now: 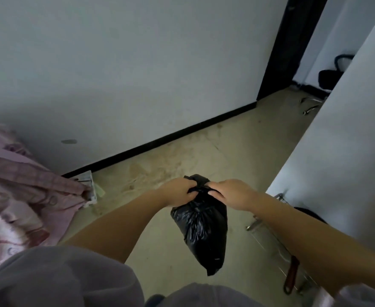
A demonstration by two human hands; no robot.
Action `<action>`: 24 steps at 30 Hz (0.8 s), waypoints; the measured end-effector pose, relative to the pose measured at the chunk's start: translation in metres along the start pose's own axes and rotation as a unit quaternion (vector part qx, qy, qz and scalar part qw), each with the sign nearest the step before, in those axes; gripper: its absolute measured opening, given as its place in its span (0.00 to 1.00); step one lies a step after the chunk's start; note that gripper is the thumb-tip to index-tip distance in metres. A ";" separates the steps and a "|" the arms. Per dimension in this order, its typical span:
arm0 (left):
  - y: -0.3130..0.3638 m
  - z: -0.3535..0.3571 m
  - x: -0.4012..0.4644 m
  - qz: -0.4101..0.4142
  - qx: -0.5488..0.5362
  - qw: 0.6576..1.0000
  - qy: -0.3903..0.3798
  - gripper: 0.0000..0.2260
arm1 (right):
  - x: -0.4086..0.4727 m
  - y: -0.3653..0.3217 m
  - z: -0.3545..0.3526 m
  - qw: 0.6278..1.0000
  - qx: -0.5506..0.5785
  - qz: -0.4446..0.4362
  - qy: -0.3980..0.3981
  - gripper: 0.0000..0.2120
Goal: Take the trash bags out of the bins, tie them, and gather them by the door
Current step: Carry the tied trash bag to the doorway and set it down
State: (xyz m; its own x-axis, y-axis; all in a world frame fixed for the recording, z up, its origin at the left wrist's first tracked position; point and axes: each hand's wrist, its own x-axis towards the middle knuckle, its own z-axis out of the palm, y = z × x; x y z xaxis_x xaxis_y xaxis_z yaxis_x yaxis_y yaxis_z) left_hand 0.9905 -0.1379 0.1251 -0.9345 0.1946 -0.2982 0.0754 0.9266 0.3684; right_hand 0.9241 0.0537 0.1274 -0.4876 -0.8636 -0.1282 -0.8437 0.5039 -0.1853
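Note:
A black trash bag [202,229] hangs in the air above the floor, its neck gathered and twisted at the top. My left hand [177,192] grips the left side of the bunched neck. My right hand [228,192] pinches the right side of the same neck, fingers curled over the plastic. The two hands nearly touch. The bag's body sags down and tapers to a point at the bottom. No bin is in view.
A bed with pink bedding [25,196] fills the left. A white wall with a black baseboard [160,140] runs behind. A dark doorway [292,45] opens at the upper right. A metal rack [277,240] stands by the right wall, and a black chair [335,74] beyond.

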 end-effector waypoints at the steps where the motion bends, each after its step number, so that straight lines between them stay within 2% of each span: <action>1: -0.005 -0.011 0.022 0.002 -0.003 1.000 0.001 0.09 | 0.015 0.018 -0.007 1.000 0.000 0.005 0.002 0.17; 5: -0.028 -0.046 0.114 0.024 0.023 0.999 -0.020 0.09 | 0.072 0.091 -0.023 0.999 -0.007 0.032 -0.018 0.15; 12: -0.069 -0.117 0.295 0.099 0.057 0.992 -0.047 0.09 | 0.174 0.227 -0.051 0.992 0.044 0.119 -0.021 0.13; 16: -0.087 -0.165 0.389 0.139 0.084 0.985 -0.066 0.08 | 0.224 0.293 -0.071 0.986 0.058 0.158 -0.014 0.15; 24: -0.092 -0.215 0.574 0.176 0.088 0.977 -0.078 0.08 | 0.299 0.447 -0.104 0.972 0.088 0.218 -0.016 0.14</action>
State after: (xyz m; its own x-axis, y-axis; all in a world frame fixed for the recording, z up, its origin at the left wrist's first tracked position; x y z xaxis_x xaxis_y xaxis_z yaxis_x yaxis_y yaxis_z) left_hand 0.3718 -0.1808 0.1091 -0.7763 0.5456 -0.3157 0.4547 0.8316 0.3190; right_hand 0.3783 0.0189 0.1080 -0.7803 -0.5681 -0.2614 -0.5056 0.8191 -0.2709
